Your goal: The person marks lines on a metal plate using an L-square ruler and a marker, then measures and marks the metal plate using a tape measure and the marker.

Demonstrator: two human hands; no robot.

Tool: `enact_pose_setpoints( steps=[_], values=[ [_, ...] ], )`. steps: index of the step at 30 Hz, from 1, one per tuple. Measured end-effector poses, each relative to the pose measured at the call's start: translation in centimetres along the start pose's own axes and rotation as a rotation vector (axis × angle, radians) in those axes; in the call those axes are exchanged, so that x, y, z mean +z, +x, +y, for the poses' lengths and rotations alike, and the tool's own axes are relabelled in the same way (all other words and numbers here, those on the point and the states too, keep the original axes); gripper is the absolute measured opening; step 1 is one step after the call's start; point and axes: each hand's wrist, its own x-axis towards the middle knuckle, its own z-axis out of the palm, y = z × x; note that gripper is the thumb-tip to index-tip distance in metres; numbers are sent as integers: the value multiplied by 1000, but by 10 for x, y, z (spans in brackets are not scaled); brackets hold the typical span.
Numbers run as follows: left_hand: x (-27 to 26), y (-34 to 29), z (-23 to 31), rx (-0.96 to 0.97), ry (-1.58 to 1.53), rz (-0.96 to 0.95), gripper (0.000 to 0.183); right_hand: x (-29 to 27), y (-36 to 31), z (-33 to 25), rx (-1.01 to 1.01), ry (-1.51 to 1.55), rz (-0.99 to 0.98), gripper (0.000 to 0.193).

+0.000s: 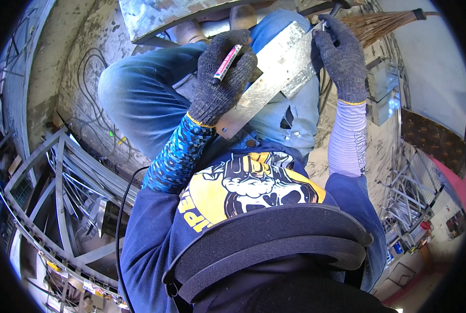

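A long, flat metal strip (pixel 259 94) with a hole near its closest end lies slantwise over my lap. Against its right side is a shorter, scuffed metal plate (pixel 300 75), partly overlapping it. My left hand (pixel 220 86), in a dark grey knit glove, is curled with a white and red marker pen (pixel 228 63) among its fingers, beside the strip's left edge. Also gloved, my right hand (pixel 342 60) has bent fingers and thumb closed at the far right edge of the metal plate. Its fingertips are partly hidden, and a small pale bit shows between them.
A metal-topped surface (pixel 162 18) stands just beyond my knees. At the far right lies a straw broom (pixel 387 26). Grey metal frames and bars (pixel 87 172) are stacked on the left. Loose black cable (pixel 84 78) coils over the stained floor.
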Motion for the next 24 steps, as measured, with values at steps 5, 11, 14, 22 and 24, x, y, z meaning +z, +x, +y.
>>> enact_pose_setpoints(
  steps=[5,11,14,22,24],
  values=[
    [2,-3,-5,-63,-41,19,31,0,0,-3,11,-17,2,46],
    [0,5,-3,27,-40,12,30,1,0,2,-15,-7,60,46],
    [-12,10,-4,-280,-319,-25,32,1,-2,-1,0,22,85,46],
    [-18,73,12,653,454,-241,36,5,-5,4,-31,-25,112,49],
    [-9,82,21,538,355,-325,35,6,-6,6,-47,-57,105,51]
  ],
)
